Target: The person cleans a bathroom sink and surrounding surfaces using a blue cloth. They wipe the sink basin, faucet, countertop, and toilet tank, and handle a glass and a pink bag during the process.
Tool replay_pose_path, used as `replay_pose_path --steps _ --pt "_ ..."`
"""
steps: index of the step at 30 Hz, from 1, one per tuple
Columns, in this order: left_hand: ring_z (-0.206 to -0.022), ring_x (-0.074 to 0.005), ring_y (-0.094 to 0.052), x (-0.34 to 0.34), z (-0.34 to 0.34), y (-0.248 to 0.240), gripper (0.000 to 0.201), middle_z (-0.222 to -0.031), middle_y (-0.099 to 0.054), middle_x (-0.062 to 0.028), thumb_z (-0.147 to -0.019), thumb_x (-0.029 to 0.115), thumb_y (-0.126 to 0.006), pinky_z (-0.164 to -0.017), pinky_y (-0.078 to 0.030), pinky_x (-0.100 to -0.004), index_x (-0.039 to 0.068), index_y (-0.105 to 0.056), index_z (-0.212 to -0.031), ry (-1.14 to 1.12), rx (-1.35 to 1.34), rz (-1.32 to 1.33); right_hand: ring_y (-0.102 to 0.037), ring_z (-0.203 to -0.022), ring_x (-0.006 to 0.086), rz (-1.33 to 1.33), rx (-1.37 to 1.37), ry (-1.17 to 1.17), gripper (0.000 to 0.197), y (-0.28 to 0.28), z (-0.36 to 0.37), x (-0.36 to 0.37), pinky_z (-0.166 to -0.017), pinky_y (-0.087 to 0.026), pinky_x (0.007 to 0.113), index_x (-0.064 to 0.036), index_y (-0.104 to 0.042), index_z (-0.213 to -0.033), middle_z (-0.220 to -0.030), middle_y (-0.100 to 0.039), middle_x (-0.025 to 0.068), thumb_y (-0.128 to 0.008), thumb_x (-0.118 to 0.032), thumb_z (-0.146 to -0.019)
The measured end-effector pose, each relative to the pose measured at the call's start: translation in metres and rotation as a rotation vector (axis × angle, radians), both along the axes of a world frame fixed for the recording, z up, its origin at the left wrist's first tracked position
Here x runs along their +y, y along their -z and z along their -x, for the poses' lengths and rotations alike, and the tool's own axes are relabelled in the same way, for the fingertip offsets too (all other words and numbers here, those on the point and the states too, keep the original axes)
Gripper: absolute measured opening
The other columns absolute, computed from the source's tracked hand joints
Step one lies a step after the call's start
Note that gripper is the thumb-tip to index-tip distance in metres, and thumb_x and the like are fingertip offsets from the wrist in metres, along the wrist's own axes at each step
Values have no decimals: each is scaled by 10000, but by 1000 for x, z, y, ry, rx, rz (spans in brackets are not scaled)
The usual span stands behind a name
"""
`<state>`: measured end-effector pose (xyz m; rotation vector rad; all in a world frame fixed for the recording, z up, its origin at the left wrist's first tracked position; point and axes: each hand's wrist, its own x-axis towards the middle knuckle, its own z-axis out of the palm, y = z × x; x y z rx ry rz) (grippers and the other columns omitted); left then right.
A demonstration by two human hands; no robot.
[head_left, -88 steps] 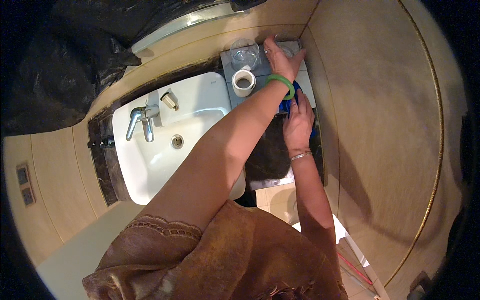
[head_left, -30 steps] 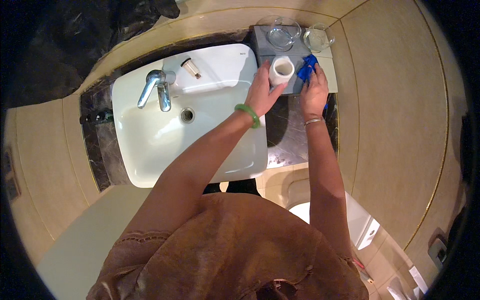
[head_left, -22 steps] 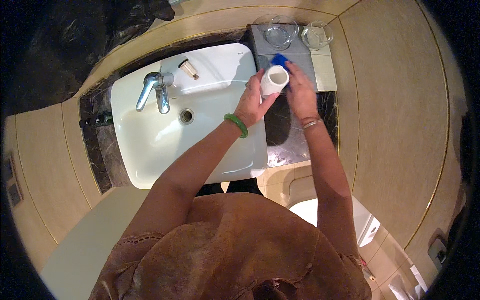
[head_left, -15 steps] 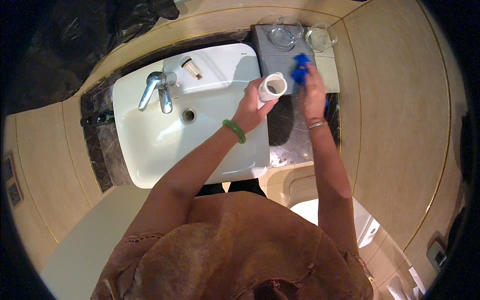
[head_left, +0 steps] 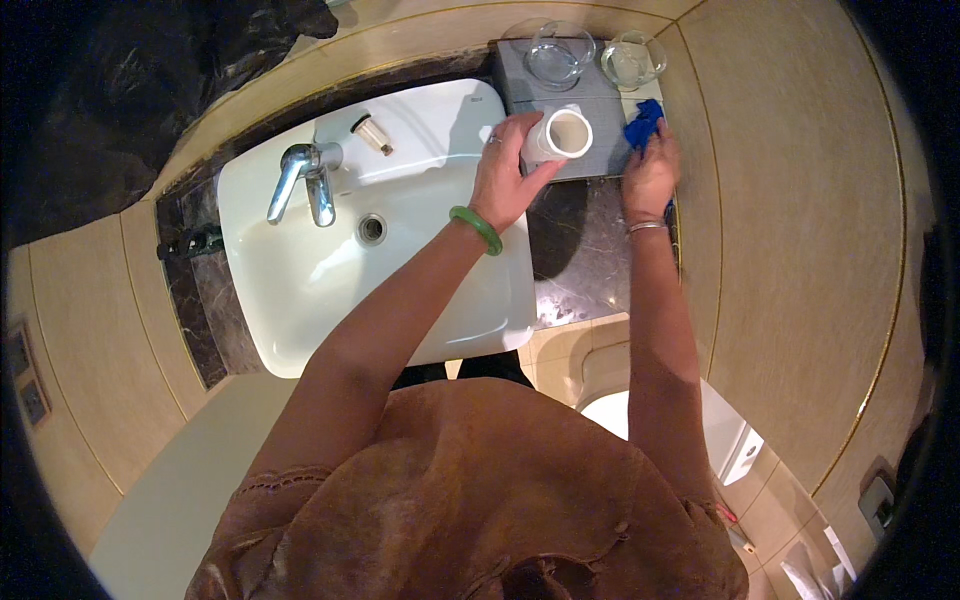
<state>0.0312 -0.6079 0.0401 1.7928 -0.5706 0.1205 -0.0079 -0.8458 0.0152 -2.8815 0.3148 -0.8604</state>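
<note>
White cup (head_left: pixel 549 141), clasped in the left hand (head_left: pixel 503 182) at the grey ledge (head_left: pixel 604 152) beside the sink (head_left: pixel 300 300), could slip and chip if those fingers loosen, since the right hand (head_left: pixel 651 185), gripping the blue cloth (head_left: pixel 643 124), gives no support.

White cylinder (head_left: pixel 556 136) gripped in left hand (head_left: pixel 508 172), blue cloth (head_left: pixel 643 125) held in right hand (head_left: pixel 652 178).
Cylinder is tilted, open mouth turned up toward the camera, over the front left of a grey slab (head_left: pixel 600 112); cloth is bunched at the fingertips, by the slab's right end. Two clear glass bowls (head_left: pixel 560 58) are set side by side at the slab's rear. Slab is seated on a dark marble counter (head_left: pixel 596 235), right of a white sink (head_left: pixel 300 300). Chrome faucet (head_left: pixel 300 172) is mounted at sink's rear left, small stopper-like part (head_left: pixel 373 135) laid on the rim beside it.
</note>
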Motion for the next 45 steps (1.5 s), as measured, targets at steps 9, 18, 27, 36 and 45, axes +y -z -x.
replay_pose_path --steps 9,18,27,36,45 --pt "-993 -350 -537 -56 -29 7 490 -1084 -535 -179 -789 204 -788 -868 -458 -409 6 -532 -1156 -59 -47 36 -570 -1185 375 -123 13 -279 455 -22 18 32 -1004 -464 457 -11 -617 -1192 -1277 -593 213 -580 41 -742" --pt "-1110 -382 -555 -76 -43 32 632 -1225 -531 -217 -796 205 -766 -967 -451 -427 -2 -486 -1323 66 -3 -69 -517 -1211 400 -114 136 -75 365 -15 52 63 -1014 -426 477 26 -602 -1191 -1369 -529 187 -535 -5 -834" --pt "-1334 -407 -395 -19 -3 45 562 -1440 -408 -231 -906 136 -604 -1116 -339 -445 -18 -406 -1409 42 -190 -408 -488 -1245 369 -213 159 -319 495 -6 69 111 -1030 -410 463 -23 -577 -1267 -1386 -514 152 -563 0 -773" --pt "-1431 -374 -273 -11 9 46 497 -1521 -347 -183 -941 126 -544 -1170 -252 -442 15 -435 -1413 166 -221 -504 -392 -1258 453 -763 -220 448 519 18 30 70 -1108 -287 462 130 -413 -1309 -1341 -407 332 -611 -107 -892" --pt "-1464 -367 -219 6 -5 46 446 -1561 -300 -166 -968 67 -487 -1175 -236 -425 35 -462 -1412 341 -147 -428 -545 -1072 281 -1405 -589 603 321 28 41 163 -993 -405 384 47 -485 -1209 -1157 -559 197 -572 -107 -941"
